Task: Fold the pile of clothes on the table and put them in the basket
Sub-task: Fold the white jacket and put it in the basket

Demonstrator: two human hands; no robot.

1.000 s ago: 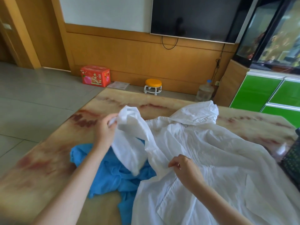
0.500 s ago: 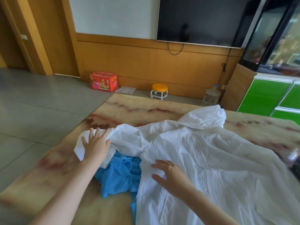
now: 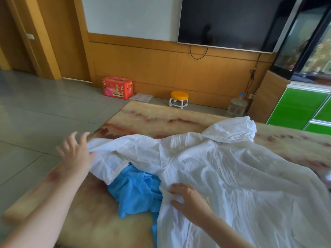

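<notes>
- left grip (image 3: 77, 155) is released, fingers spread at the sleeve end of the thin white hooded shirt (image 3: 223, 167), probably to flatten it
- right grip (image 3: 190, 201) is loose too, pressing the shirt flat on the marbled bench (image 3: 143, 119); crumpled blue cloth (image 3: 134, 190) sits between both grips

Your left hand (image 3: 77, 156) and right hand (image 3: 189, 201) are bare, and both forearms (image 3: 44, 203) are bare where they cross the table (image 3: 161, 119).

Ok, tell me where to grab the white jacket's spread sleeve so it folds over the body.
Pinch the sleeve at its cuff end, beside the left hand, coming from the left. It lies stretched out leftward over the blue cloth, so that free end should lift cleanly while the right hand pins the jacket body.
</notes>
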